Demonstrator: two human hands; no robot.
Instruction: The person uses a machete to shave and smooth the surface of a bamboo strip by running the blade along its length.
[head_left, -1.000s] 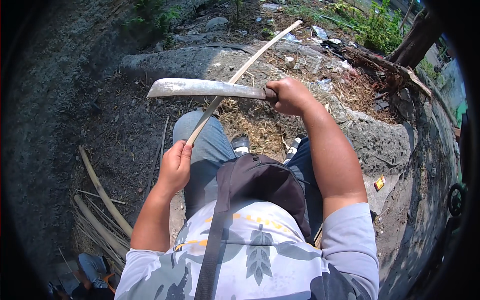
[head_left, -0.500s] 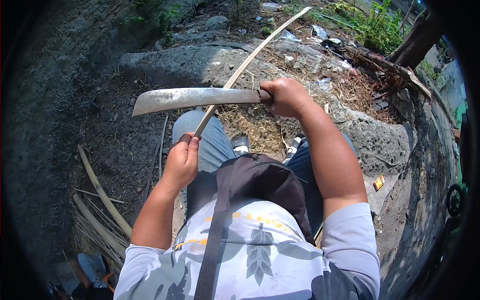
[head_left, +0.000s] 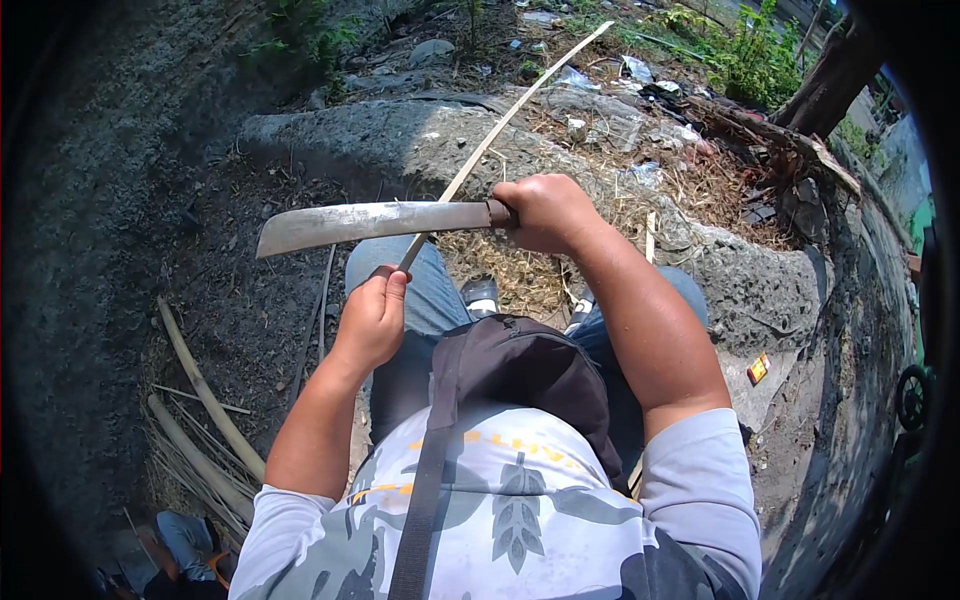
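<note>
My right hand is closed round the handle of a machete, its broad, worn blade pointing left. A long, thin pale strip of wood or bamboo runs from my left hand up and away to the right. The blade lies across this strip a short way above my left fingers; whether its edge bites into it I cannot tell. My left hand pinches the strip's near end between thumb and fingers, above my left knee. The handle is mostly hidden inside my right fist.
A rough stone slab stretches beyond my knees, with straw and plastic litter past it. Bamboo poles and thin strips lie at lower left, near another person's leg. A tree trunk leans at the upper right. A black bag rests on my lap.
My right hand and the machete have moved nearer to me and slightly left, down along the strip. My left hand has shifted only a little to the right and still grips it.
</note>
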